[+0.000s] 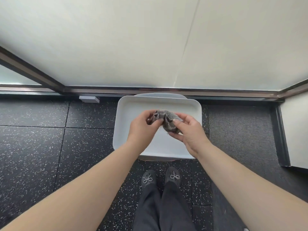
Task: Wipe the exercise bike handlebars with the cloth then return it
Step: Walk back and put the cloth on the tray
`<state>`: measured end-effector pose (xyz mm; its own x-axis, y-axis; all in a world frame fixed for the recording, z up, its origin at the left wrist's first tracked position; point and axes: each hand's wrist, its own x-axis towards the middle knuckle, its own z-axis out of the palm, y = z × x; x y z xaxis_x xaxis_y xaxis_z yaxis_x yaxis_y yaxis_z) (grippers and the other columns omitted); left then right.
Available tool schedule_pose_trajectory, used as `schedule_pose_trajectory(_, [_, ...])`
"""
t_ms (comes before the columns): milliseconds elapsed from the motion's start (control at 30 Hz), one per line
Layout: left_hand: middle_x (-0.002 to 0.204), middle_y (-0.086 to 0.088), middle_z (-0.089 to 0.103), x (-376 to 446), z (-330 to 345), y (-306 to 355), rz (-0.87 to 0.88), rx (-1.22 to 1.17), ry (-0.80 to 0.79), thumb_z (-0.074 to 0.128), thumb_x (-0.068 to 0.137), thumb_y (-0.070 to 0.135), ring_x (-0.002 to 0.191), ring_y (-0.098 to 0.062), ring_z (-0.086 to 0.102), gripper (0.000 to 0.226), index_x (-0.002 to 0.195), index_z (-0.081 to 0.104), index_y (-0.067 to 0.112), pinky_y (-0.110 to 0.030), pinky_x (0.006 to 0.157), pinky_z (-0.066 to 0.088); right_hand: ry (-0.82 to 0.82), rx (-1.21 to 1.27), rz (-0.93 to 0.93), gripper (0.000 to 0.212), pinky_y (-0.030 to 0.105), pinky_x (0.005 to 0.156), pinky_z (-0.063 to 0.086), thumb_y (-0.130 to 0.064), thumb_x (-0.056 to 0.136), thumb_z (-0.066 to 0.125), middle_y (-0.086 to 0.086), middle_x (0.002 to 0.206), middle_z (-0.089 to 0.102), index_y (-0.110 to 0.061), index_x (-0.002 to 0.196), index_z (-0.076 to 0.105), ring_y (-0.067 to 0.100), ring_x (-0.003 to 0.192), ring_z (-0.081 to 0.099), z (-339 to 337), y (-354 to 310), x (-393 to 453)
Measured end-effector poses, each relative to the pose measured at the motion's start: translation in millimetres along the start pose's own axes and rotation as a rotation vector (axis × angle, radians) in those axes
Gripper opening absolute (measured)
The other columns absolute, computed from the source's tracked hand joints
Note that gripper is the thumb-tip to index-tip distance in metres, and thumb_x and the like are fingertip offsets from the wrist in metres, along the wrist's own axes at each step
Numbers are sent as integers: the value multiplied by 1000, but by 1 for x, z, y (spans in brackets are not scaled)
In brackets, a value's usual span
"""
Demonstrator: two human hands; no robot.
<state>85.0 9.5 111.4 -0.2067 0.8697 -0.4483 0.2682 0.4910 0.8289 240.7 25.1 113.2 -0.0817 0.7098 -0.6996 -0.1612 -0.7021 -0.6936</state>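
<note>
A small grey cloth (166, 119) is bunched up between both hands, held just above a white rectangular tray (133, 105). My left hand (141, 129) pinches the cloth's left end with thumb and fingers. My right hand (188, 132) grips its right side and underside. The tray rests on a white stand directly in front of me. No exercise bike is in view.
Black speckled rubber floor tiles (41, 147) lie all around, with a grey carpet strip (240, 130) to the right. A frosted glass wall with a dark metal frame (150, 90) runs behind the tray. My feet in black shoes (160, 178) stand close below it.
</note>
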Motion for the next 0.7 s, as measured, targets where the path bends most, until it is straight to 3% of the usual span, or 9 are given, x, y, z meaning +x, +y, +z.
schedule_pose_trajectory(67, [95,-4,72,9,-4,-6,-112,-124,-3,64,87,16,91,-21,69,14,98,66,26,-39,85,55,22,-55,19,20,34,71,61,-8,97,51,8,103,63,-21,109,61,21,86,67,-5,1,7])
schedule_pose_trajectory(100, [95,-8,72,12,-5,-8,-141,-167,-5,62,89,14,90,-25,69,13,96,67,24,-41,83,56,18,-84,24,21,33,67,61,-9,98,49,8,104,64,-24,107,62,20,85,67,-8,2,10])
schedule_pose_trajectory(300, [88,-8,70,34,-6,-24,-254,-274,46,60,90,10,68,-15,69,6,92,65,14,-24,60,56,-57,-276,26,21,23,54,54,-14,97,53,4,101,66,-27,111,61,12,76,64,-19,16,28])
schedule_pose_trajectory(433, [88,-9,66,42,-1,-41,-338,-267,49,60,91,9,67,-17,68,3,90,62,11,-25,61,57,-57,-292,-5,23,23,61,57,-27,92,63,-2,115,56,-28,114,65,6,97,59,-23,27,41])
schedule_pose_trajectory(533, [89,-10,64,46,3,-51,-370,-332,54,59,90,5,70,-18,67,6,89,59,10,-23,58,56,-43,-396,-50,38,23,62,57,-16,82,75,0,115,55,-27,116,63,11,78,63,-24,34,50])
schedule_pose_trajectory(633, [89,-13,64,50,4,-62,-379,-330,72,62,88,3,68,-17,67,7,88,59,10,-23,57,55,63,-561,-150,25,18,50,52,-15,85,70,-3,106,56,-32,103,66,10,65,56,-24,38,64])
schedule_pose_trajectory(700, [92,-17,66,52,6,-69,-395,-298,97,65,86,6,71,-22,68,9,87,59,11,-31,62,58,106,-638,-200,20,25,56,52,-17,86,69,-6,98,59,-34,96,67,12,65,55,-25,42,74])
